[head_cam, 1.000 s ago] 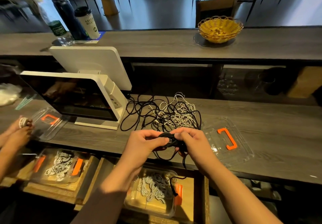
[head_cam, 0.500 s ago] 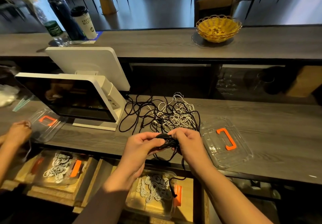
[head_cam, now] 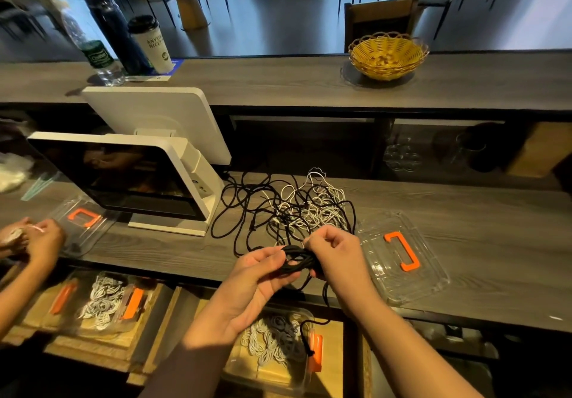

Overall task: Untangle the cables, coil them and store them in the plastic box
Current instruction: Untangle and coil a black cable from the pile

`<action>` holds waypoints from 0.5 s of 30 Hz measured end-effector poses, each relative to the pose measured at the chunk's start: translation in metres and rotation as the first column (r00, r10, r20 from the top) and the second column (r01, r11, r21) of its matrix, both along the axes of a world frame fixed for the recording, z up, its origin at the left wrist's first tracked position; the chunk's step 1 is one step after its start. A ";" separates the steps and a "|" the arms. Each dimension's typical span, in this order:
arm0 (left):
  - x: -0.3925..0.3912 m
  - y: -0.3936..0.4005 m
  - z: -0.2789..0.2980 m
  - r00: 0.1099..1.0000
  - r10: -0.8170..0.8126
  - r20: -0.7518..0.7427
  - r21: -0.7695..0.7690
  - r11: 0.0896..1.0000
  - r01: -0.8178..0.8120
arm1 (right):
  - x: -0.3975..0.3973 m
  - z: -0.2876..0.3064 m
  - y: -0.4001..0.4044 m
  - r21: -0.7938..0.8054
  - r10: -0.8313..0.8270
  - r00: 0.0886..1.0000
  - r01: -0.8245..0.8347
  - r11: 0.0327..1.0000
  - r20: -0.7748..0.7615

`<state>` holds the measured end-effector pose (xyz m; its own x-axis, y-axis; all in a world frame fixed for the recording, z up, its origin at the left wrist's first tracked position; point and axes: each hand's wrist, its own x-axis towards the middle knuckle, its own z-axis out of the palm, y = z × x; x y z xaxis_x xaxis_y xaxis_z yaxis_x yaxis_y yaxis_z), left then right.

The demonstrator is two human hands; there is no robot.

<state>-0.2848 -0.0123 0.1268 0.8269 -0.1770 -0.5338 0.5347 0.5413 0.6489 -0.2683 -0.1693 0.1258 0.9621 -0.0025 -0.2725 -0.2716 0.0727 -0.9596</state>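
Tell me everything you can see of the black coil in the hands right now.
The black coil is a small bundle of thin, matte black cord wound into several overlapping loops, held roughly level over the counter's front edge. The left hand cradles it from below with thumb and fingers curled around it; the right hand pinches its right side. A loose tail hangs down from it toward the plastic box in the drawer, ending in a dark plug. Whether it still joins the cable pile behind cannot be told.
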 end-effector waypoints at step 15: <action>-0.015 -0.003 0.000 0.987 -0.145 0.072 -0.150 0.977 0.155 | -0.021 0.025 -0.011 -0.046 0.195 0.958 -0.189 0.981 0.210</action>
<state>-0.2994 -0.0150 0.1267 0.8146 -0.3778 -0.4400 0.5797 0.5543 0.5972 -0.2892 -0.1808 0.1510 0.9809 0.1838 -0.0638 -0.0676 0.0142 -0.9976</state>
